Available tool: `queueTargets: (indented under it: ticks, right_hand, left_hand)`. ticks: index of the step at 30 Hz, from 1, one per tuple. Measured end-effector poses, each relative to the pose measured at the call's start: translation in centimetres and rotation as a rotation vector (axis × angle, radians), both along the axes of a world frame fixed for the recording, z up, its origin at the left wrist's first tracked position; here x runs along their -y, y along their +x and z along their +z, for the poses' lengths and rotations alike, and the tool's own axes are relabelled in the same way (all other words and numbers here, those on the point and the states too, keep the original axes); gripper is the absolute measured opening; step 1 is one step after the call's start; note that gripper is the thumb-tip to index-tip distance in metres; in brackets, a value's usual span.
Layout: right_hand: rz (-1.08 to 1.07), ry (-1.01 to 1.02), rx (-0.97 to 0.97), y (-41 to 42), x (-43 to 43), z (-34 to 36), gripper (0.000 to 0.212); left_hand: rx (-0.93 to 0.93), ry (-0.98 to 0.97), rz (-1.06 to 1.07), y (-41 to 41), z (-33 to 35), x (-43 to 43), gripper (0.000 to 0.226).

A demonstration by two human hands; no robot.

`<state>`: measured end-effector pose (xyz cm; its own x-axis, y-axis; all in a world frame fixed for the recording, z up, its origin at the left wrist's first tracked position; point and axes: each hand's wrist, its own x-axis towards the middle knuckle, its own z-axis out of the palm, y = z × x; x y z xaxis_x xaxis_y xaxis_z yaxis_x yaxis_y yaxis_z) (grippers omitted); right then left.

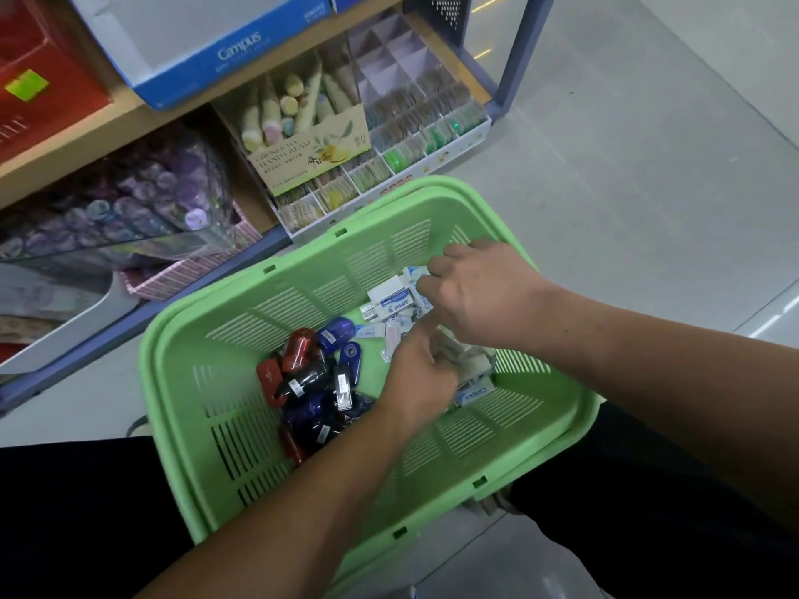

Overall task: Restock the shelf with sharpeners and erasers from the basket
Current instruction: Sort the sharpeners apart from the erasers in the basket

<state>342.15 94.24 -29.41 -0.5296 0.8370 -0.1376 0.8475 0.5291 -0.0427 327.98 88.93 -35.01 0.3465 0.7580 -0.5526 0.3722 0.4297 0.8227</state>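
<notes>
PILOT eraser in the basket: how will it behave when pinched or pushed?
The PILOT eraser looks like a small flat sleeved block, so it is probably light, stiff and unlikely to roll. It lies loose among other erasers, so a push likely slides it within the green basket.

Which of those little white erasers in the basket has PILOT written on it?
The eraser lying just left of the right hand, its blue PILOT lettering facing up; no other shows that word.

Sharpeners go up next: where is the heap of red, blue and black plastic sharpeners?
Head view: the sharpeners lie in the green plastic basket, left side, just left of the left hand and white erasers.
</notes>
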Motion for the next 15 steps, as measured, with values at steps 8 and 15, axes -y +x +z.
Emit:
queueTargets:
  ticks: [8,15]
  right_hand:
    - [-0.434,-0.42,-0.087,-2.2,1.6,-3.0,0.034]
    - [-0.445,-0.502,0.062,-2.7,4.0,-7.7,0.07]
  left_hand:
    - [-0.538,0.269,-0.101,-6.3,-5.3,-4.5,0.038]
    - [-0.737,0.464,-0.372,-7.5,-7.3,-6.5,0.031]
